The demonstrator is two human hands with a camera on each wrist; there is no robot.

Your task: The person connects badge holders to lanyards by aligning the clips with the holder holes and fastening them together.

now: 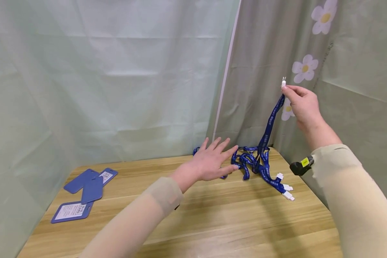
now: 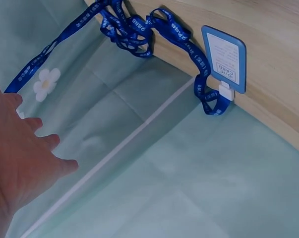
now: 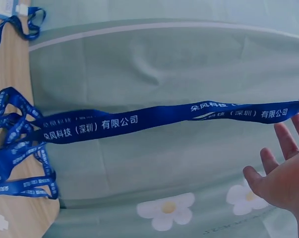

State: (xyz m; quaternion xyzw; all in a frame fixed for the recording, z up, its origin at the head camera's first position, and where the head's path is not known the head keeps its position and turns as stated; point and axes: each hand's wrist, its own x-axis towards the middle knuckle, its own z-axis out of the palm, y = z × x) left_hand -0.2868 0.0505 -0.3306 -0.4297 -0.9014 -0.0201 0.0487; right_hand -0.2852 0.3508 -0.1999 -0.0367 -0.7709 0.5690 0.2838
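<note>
High above the table's right side, my right hand (image 1: 304,105) pinches the white plastic clip (image 1: 283,83) of a blue lanyard (image 1: 268,127) between thumb and forefinger. The printed strap hangs from the clip down into a tangled pile of blue lanyards (image 1: 245,157). White clips (image 1: 287,195) of other lanyards lie at the pile's front. My left hand (image 1: 209,163), palm down with fingers spread, holds nothing and overlaps the pile's left part in the head view. The left wrist view shows a blue-framed card holder (image 2: 226,59) joined to a lanyard at the table's back edge.
Several blue card holders (image 1: 91,190) lie overlapping at the left of the wooden table (image 1: 213,229). A pale green curtain (image 1: 142,82) hangs along the back edge, with a flowered curtain (image 1: 304,68) at the right.
</note>
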